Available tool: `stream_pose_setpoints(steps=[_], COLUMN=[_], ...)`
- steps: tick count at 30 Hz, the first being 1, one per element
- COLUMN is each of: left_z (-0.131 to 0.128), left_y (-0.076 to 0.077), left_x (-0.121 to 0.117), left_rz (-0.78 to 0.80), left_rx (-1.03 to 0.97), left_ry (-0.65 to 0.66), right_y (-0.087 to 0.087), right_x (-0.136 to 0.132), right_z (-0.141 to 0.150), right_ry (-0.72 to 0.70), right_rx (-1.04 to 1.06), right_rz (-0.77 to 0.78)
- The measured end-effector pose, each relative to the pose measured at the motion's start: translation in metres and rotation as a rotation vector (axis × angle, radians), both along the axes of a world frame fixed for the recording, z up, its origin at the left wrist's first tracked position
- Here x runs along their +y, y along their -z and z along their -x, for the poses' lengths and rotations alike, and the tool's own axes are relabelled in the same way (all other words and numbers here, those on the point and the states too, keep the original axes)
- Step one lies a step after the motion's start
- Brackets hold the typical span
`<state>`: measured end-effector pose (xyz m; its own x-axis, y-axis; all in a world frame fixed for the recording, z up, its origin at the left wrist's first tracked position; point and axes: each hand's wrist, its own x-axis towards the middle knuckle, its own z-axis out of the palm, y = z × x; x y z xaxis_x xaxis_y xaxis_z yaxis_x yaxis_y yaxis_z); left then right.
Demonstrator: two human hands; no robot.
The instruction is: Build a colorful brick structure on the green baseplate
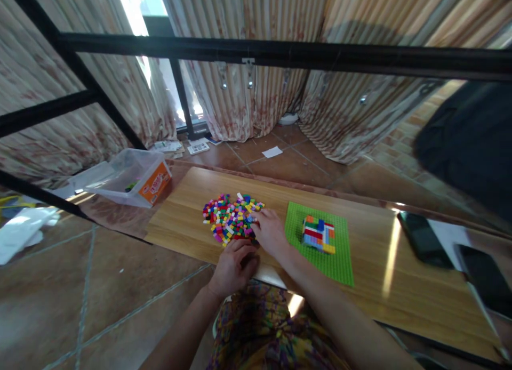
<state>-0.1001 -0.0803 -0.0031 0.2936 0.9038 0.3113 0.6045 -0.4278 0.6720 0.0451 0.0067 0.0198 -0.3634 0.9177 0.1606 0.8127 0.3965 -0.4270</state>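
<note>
A loose pile of small multicoloured building bricks (230,219) lies on the wooden table. At the pile's right edge is my right hand (271,232), its thumb and fingers drawn together among the bricks; what is between the fingertips is too small to make out. My left hand (236,267) rests by the near edge of the pile with its fingers curled in, and whatever they hold is hidden. Right of my right hand lies a green studded baseplate (294,228). On it stands a block built of bricks (318,234) in several colours.
A clear plastic box (116,186) with an orange label stands beyond the table's left end. Toward the right end of the wooden table (370,252) are a dark phone (424,239), a second dark device (486,276) and white paper (450,234). A black metal bar (280,55) crosses behind.
</note>
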Motion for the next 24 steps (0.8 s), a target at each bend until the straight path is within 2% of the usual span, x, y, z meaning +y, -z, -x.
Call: stream_pose_setpoints(steps=[6,17,21,24], left_z=[0.001,0.0,0.001,0.0], left_y=[0.002,0.006,0.003,-0.001], left_x=[0.001,0.0,0.0,-0.001], left_rz=[0.02,0.042,0.036,0.028], left_rx=[0.004,0.007,0.008,-0.013], left_ry=[-0.003,-0.013,-0.021,-0.036], right_y=[0.004,0.008,0.004,-0.005], right_x=[0.012,0.017,0.01,-0.006], right_z=[0.005,0.005,0.002,-0.012], right_ry=[-0.007,-0.045,-0.016,0.049], right_rx=[-0.067,0.034,0.152,0.336], right_rz=[0.062,0.013,-0.021,0.029])
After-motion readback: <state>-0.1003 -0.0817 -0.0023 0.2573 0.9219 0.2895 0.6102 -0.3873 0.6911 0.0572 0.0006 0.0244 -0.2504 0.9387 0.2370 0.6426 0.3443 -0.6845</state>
